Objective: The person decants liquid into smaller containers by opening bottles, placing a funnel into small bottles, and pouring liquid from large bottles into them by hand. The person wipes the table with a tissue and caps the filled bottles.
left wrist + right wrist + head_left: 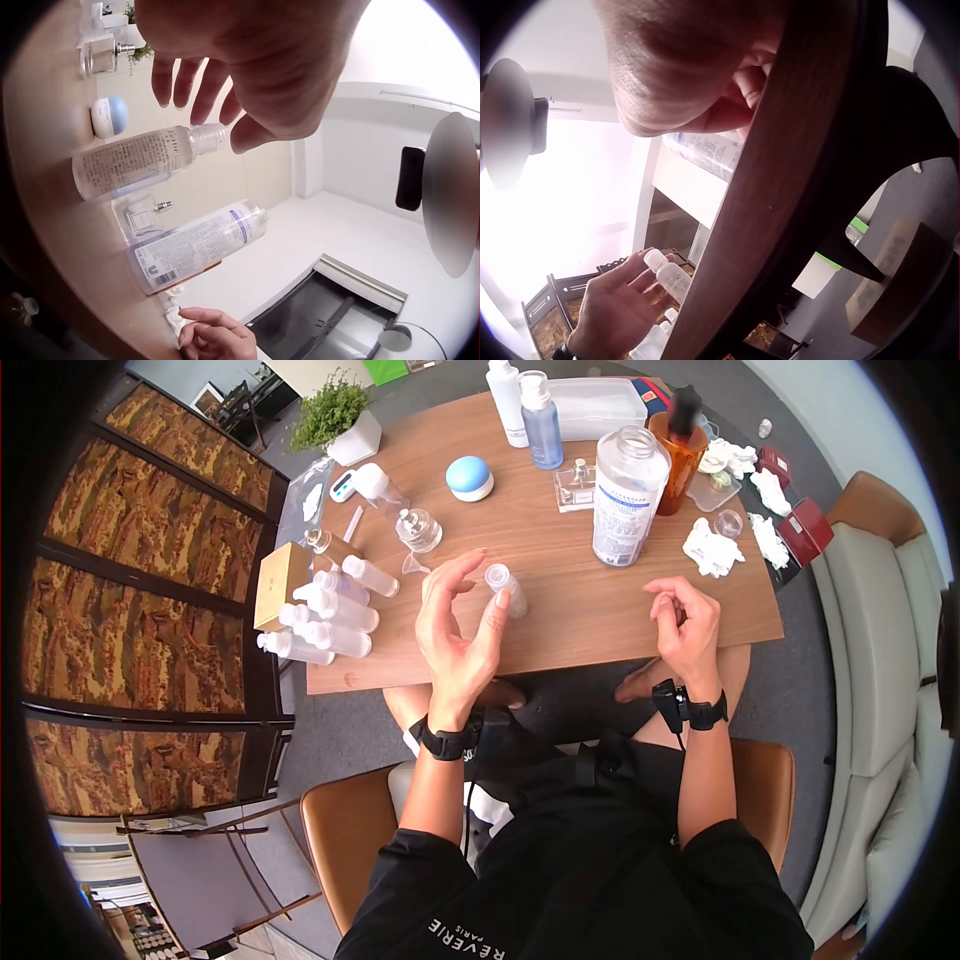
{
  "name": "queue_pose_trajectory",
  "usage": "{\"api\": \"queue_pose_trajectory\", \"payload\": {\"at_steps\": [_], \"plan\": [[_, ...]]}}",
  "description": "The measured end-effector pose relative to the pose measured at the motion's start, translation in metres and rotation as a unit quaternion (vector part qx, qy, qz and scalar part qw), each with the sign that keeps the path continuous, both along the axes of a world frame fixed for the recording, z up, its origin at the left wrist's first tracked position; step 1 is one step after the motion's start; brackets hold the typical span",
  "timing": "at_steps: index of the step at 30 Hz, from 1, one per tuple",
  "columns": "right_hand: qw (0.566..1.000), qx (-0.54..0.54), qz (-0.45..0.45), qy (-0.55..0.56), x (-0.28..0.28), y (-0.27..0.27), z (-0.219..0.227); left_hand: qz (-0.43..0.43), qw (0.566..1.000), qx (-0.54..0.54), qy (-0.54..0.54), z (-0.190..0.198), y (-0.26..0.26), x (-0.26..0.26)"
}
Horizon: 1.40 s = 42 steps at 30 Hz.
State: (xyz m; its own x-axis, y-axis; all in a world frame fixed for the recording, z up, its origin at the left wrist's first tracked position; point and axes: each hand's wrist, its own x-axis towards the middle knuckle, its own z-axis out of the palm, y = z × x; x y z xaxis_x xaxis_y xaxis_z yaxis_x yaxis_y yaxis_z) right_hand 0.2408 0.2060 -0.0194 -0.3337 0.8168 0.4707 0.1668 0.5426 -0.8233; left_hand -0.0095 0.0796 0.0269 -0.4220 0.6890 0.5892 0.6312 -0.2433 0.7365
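A small clear bottle (513,598) with printed text stands upright near the table's front edge. My left hand (458,630) is beside it, fingers spread and bent loosely around the neck area. In the left wrist view, the fingertips and thumb lie close about the top of the bottle (142,159), with a gap at the thumb. My right hand (690,628) is over the right front of the table, fingers loosely curled, with nothing seen in them. The large clear bottle (628,510) with blue print stands beyond it, uncapped.
Several white-capped bottles (335,610) cluster at the left beside a gold box (282,585). A small funnel (413,564) and a glass perfume bottle (418,530) are near the left hand. Crumpled tissues (712,548) lie at right, by an amber pump bottle (682,460).
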Motion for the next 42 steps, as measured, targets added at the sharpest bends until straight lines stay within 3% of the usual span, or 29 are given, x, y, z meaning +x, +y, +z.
{"api": "queue_pose_trajectory", "payload": {"at_steps": [8,10,17,20,26,30,32,42], "plan": [[0.998,0.058,-0.030,-0.025,-0.017,-0.016,0.016,0.036,0.994,0.012,0.103,0.017,0.003,-0.005],[0.992,0.123,0.015,-0.016,-0.036,-0.025,0.026,0.045,0.990,0.005,0.130,0.018,0.003,-0.005],[0.989,0.127,0.074,-0.017,-0.107,-0.044,0.016,0.026,0.988,0.002,0.154,0.015,0.007,-0.006],[0.994,0.065,0.082,0.026,-0.121,-0.048,0.010,0.012,0.992,-0.007,0.128,0.016,0.004,-0.004],[0.994,0.056,0.082,0.039,-0.122,-0.047,0.005,-0.059,0.997,-0.040,0.038,0.018,0.005,0.003],[0.995,0.052,0.081,0.039,-0.121,-0.047,0.005,-0.042,0.998,-0.005,0.049,0.018,0.008,0.006],[0.995,0.043,0.087,0.035,-0.121,-0.048,0.008,-0.007,1.000,0.020,0.005,0.018,0.005,0.005],[0.994,0.038,0.099,0.028,-0.118,-0.047,0.009,-0.033,0.994,-0.018,0.104,0.016,0.002,-0.013]]}}
